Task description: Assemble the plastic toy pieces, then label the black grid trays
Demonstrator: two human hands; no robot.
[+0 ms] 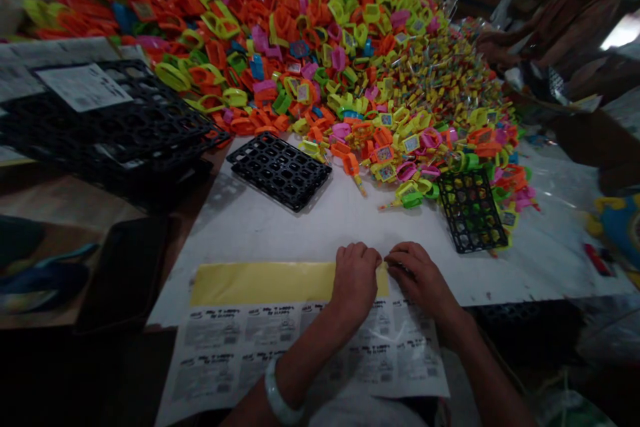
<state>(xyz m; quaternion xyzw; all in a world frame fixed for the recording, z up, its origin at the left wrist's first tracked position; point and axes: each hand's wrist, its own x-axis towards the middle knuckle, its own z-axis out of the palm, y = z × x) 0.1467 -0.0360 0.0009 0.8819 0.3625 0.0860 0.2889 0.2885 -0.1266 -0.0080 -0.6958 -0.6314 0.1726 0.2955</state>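
Note:
A printed sticker sheet [215, 373] lies at the table's near edge, with rows of black-and-white labels and a bare yellow strip [260, 282] along its far side. My left hand [356, 280] is closed at the right part of that strip, fingers curled at the sheet's top edge. Beside it, my right hand [417, 277] pinches at the sheet's top right corner. The two sets of fingertips almost meet; exactly what lies between them is hidden. A pale bangle circles my left wrist.
Colourful plastic toy pieces [300, 33] are heaped across the back. Black grid trays lie mid-table [280, 170] and at right [473, 210]; more trays [115, 120] are stacked at left, with a label sheet on top. Another person's arm [530, 33] reaches in at upper right.

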